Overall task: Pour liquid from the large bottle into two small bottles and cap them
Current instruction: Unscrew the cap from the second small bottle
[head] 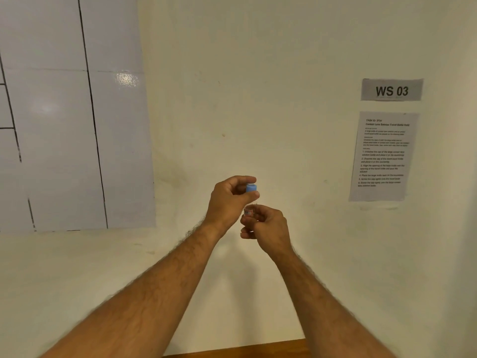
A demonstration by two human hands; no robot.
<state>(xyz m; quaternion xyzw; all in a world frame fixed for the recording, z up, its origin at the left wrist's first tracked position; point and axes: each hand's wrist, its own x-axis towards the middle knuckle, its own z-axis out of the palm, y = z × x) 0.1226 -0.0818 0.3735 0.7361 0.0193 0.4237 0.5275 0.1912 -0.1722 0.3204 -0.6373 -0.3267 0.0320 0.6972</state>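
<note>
- Head view: our left hand (227, 202) pinches the blue cap (251, 188) atop the small bottle (249, 211).
- Our right hand (268, 228) grips that bottle, raised before the wall (258, 73).

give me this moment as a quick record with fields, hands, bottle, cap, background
left hand: left hand pinches the blue cap between thumb and fingers
right hand: right hand grips the small bottle from below
small bottle: clear, held upright in the air in front of the wall, red-edged label showing
blue cap: sits on top of the small bottle; whether fully screwed on cannot be told
large bottle: not in view
background: WS 03 sign above an instruction sheet, white board at left
</note>
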